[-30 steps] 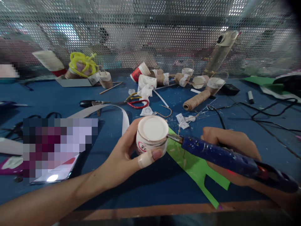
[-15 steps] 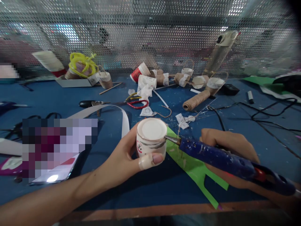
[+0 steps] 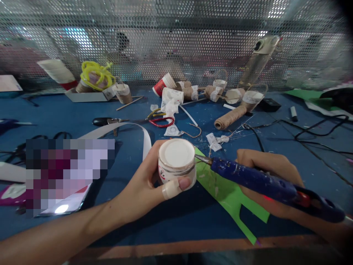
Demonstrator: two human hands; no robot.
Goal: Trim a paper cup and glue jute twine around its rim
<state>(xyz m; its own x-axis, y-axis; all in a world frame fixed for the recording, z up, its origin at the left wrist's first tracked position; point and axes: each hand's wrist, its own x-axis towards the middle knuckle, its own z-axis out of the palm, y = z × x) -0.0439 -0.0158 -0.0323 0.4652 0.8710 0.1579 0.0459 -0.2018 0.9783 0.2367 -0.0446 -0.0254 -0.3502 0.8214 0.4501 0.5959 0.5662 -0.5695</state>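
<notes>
My left hand (image 3: 154,180), with a bandage round its thumb, is closed around a small paper cup (image 3: 176,154) held bottom up above the table. The cup is white with red and dark print, and a greyish line runs round its side near the base. In my right hand (image 3: 273,176) is a blue hot glue gun (image 3: 248,180), speckled with dried glue. Its metal nozzle points left and sits right beside the cup's upper edge; whether it touches I cannot tell. Beneath lies a strip of green paper (image 3: 220,191).
A phone (image 3: 74,198) and a curved white paper strip (image 3: 147,143) lie to the left. Farther back are red-handled scissors (image 3: 162,122), a burlap roll (image 3: 230,117), several twine-handled cups and a stack of paper cups (image 3: 57,71). Black cables (image 3: 309,143) run at right.
The cup has tilted slightly and shifted a little left in my left hand. The glue gun's nozzle has moved slightly up and right.
</notes>
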